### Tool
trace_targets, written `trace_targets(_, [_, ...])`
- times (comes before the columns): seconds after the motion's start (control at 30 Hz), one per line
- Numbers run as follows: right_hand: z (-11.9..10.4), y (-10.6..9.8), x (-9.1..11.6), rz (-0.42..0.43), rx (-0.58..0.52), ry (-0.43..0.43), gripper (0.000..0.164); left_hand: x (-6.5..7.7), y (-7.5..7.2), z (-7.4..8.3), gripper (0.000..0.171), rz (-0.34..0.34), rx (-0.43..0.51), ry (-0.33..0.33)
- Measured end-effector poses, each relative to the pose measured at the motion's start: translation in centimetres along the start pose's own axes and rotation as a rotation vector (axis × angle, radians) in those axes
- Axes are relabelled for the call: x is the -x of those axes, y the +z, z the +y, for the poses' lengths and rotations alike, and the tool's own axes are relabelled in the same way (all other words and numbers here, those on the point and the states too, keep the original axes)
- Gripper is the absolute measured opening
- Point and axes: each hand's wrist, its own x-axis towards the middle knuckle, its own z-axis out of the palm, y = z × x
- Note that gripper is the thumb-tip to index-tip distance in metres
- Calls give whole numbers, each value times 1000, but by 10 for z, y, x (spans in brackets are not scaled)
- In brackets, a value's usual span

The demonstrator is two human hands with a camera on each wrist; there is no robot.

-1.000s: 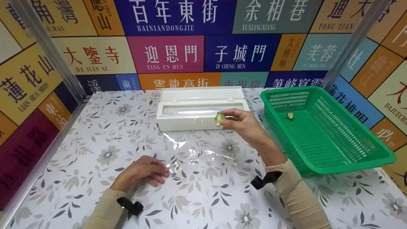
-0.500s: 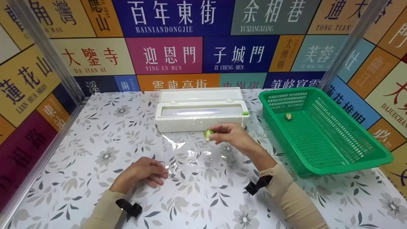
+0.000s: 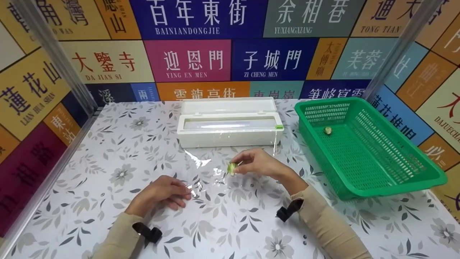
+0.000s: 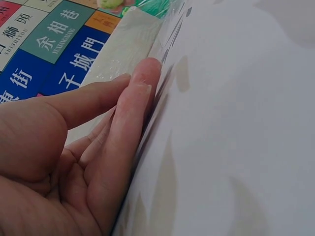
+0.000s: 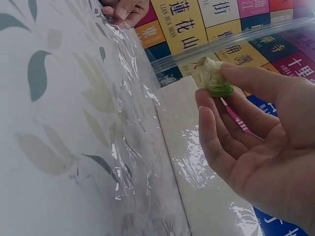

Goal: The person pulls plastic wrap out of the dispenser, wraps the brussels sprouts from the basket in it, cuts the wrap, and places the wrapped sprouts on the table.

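Note:
My right hand [image 3: 260, 163] pinches a small Brussels sprout [image 3: 232, 168] between thumb and fingertips, above the cling film. Its pale cut layers and green outer leaves show in the right wrist view, where the sprout [image 5: 215, 78] is held clear of the film. A transparent sheet of cling film [image 3: 201, 162] runs from the white dispenser box [image 3: 230, 139] towards me over the floral tabletop. Low over the table, my left hand [image 3: 163, 194] pinches the sheet's near left corner between thumb and fingers. The left wrist view shows this hand [image 4: 108, 128] close up, the film's edge hardly visible there.
A green plastic basket [image 3: 395, 190] stands on the right with another small sprout [image 3: 327, 130] inside. The dispenser's lid [image 3: 228, 105] is raised at the back, and a green slider [image 3: 279, 126] sits at its right end. Printed walls enclose the table.
My right hand has moved from in front of the box towards me and to the left, lowering the sprout over the film. The left hand has stayed at the film's corner.

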Motion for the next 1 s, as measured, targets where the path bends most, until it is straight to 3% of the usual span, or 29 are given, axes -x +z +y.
trace_targets(0.43, [10,5,-3,-70,80,94,29,-1,1,2,32,3,2,-8])
trace_targets(0.73, [15,15,-9,-26,139,107,28,2,-1,2,28,4,1,-9])
trace_targets(1.0, [16,19,-7,17,162,169,28,0,1,0,27,9,18,-14])
